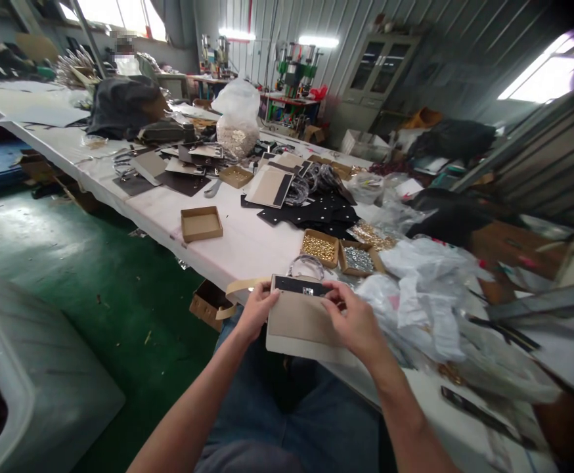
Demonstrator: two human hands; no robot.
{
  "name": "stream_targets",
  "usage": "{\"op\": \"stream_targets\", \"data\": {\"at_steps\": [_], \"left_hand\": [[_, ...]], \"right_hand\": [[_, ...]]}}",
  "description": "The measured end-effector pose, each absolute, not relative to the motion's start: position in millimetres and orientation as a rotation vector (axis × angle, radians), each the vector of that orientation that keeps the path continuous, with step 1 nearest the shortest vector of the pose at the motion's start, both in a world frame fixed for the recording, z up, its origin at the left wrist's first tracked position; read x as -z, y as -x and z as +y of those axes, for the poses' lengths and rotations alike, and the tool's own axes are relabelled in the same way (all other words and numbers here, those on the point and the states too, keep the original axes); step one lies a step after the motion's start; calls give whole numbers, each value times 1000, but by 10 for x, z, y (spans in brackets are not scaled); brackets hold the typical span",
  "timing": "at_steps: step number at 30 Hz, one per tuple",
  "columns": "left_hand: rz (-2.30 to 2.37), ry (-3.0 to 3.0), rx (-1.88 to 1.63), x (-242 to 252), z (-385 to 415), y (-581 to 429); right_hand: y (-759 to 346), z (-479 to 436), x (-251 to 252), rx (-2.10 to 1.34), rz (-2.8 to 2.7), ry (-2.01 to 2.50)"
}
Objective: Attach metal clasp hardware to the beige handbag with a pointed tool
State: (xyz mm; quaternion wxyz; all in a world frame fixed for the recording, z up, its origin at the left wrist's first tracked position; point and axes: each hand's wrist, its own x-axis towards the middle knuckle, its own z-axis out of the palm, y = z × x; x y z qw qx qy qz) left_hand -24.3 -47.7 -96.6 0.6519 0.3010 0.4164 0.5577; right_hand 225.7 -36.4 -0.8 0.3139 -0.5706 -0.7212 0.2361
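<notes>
My left hand and my right hand hold a beige card panel between them, just in front of the table edge and over my lap. A black strip with a small metal fitting runs along the panel's top edge. My left fingers pinch the panel's upper left corner. Thumb and fingers of my right hand close on the strip at the upper right. A beige strap hangs off to the left of the panel.
The long white table carries an empty cardboard tray, small boxes of gold studs and silver parts, black pieces, plastic bags. A bag of parts stands farther back. Green floor lies left. A person works far back left.
</notes>
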Motion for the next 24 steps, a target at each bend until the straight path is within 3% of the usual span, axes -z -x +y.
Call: {"op": "stream_targets", "data": {"at_steps": [5,24], "left_hand": [[906,-732,-1105,927,-408,349],[842,-788,-1083,1026,-253,496]], "right_hand": [[-1722,-101,138,-789,-1912,1327],[-1612,5,406,-580,-2281,1108]]}}
